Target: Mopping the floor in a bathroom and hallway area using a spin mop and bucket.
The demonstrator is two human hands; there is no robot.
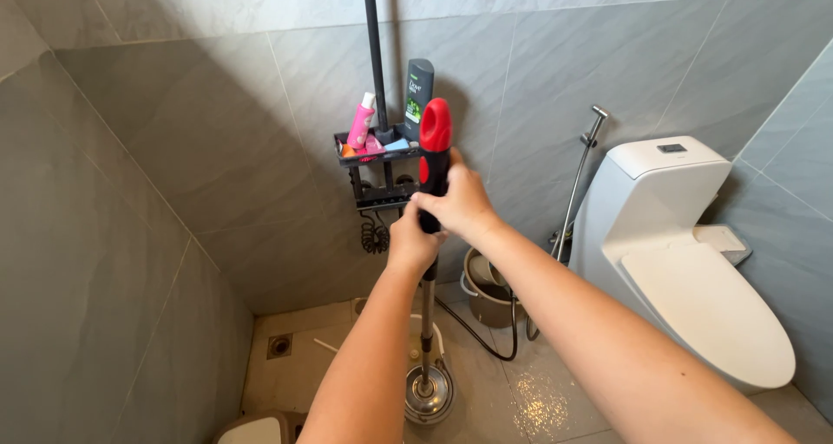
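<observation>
I hold a mop upright by its red and black handle (435,140) in the middle of the view. My right hand (460,203) grips the black part of the handle just under the red end. My left hand (412,240) is wrapped around the pole right below it. The metal pole (428,318) runs down to a round mop head (429,394) resting on the wet tiled floor.
A black shower shelf (375,149) with a pink bottle, a dark bottle and small items hangs on the grey tiled wall behind. A white toilet (685,253) stands at the right, a bidet sprayer (590,136) and brown bucket (486,288) beside it. A floor drain (279,346) lies left.
</observation>
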